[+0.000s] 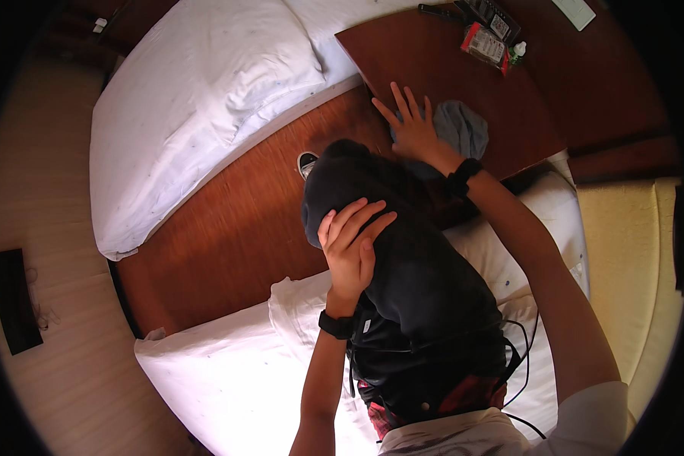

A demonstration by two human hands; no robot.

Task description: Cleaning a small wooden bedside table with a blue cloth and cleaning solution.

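My left hand [349, 251] lies over the dark trousers [427, 279] near my knee, fingers a little apart and holding nothing. Farther forward, my right hand [416, 131] is spread wide beside a crumpled blue-grey cloth [461, 128] on a brown wooden tabletop [524, 125]. Part of the cloth is hidden behind that hand and wrist; whether they touch is unclear. Each wrist wears a black band. Below my knee, the tip of a black-and-white shoe [306, 164] shows on the wooden floor [222, 228].
A red-and-clear packet [484, 47], a small white-capped bottle [517, 50] and a dark remote [440, 11] lie at the table's far side. Ahead is a bed with a white pillow [251, 68]. I sit on another white-sheeted bed [233, 376]. Black cables [528, 353] run beside my hip.
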